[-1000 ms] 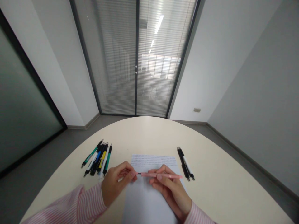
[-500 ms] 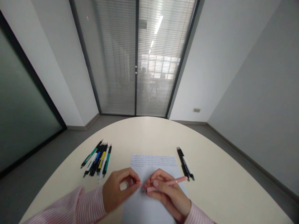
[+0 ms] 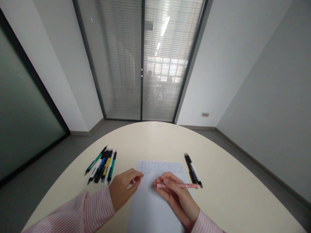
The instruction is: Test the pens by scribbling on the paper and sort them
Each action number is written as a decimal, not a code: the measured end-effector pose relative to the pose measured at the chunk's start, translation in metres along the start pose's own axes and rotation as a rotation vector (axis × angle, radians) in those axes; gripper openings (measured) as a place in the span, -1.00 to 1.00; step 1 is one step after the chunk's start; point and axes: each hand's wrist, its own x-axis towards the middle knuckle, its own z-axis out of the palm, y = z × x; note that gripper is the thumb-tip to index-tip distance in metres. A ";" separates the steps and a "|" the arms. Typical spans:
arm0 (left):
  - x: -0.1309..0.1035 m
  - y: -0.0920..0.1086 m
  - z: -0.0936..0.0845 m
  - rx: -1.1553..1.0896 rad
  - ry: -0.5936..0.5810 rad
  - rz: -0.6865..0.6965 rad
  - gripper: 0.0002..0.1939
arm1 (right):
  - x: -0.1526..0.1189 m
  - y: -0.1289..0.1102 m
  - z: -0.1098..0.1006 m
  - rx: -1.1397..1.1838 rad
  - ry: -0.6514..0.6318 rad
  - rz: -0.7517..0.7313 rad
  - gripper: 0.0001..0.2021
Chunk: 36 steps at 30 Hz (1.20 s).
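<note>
My right hand (image 3: 176,197) grips a pink pen (image 3: 181,185) above the paper, its dark end pointing left and its other end sticking out past the hand to the right. My left hand (image 3: 125,187) hovers at the paper's left edge, fingers bent and a little apart from the thumb. I see nothing held in it. Between and beneath the hands lies a white sheet of paper (image 3: 153,210), with lines of small writing along its top.
Several pens (image 3: 103,166) with green, white, blue, black and yellow barrels lie in a bunch on the left of the round cream table (image 3: 155,139). Two pens (image 3: 193,171), mostly black, one with a white barrel, lie right of the paper. Glass doors (image 3: 142,97) stand beyond.
My hands have moved apart: the left has gone up and left, its pinch loosened. The pink pen has turned to lie almost level in my right hand.
</note>
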 end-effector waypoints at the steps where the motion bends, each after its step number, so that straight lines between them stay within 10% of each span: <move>1: 0.000 0.000 0.001 0.001 0.013 -0.002 -0.76 | 0.000 0.000 0.000 0.000 -0.003 0.000 -0.86; 36: 0.000 0.048 -0.014 -0.107 0.173 0.153 -0.87 | -0.005 -0.001 0.001 -0.012 -0.094 0.092 -0.84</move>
